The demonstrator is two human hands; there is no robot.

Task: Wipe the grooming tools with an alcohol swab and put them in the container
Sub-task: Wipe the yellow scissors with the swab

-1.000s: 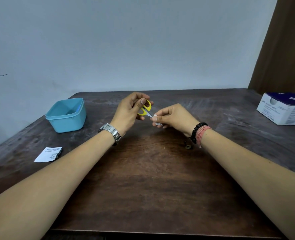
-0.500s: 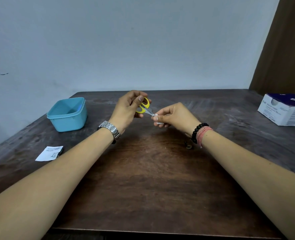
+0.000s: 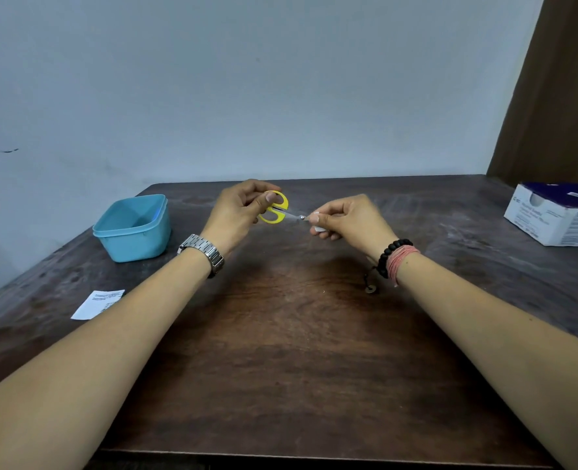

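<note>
While your left hand (image 3: 238, 212) pinches the yellow handle loops of the small scissors (image 3: 275, 207) just above the middle of the frame, your right hand (image 3: 345, 220) is curled round a white alcohol swab (image 3: 318, 228) and closes it on the blade end, so both hands are closed on something and neither is free. The scissors sit in the air over the wooden table (image 3: 280, 334), between your two hands, with the metal blades pointing toward the right of the frame; whether the blades are fully closed is too small to tell. Expect the scissors to feel light and rigid, with thin steel that is likely slick once wet with alcohol, so keep your hold on the plastic loops, which give better purchase, and let the soft, limp swab fold round the blades instead of running bare fingertips along the edges. The blue container (image 3: 133, 228) waits open at the left of the frame, well apart from your hands, for when wiping is done.
</note>
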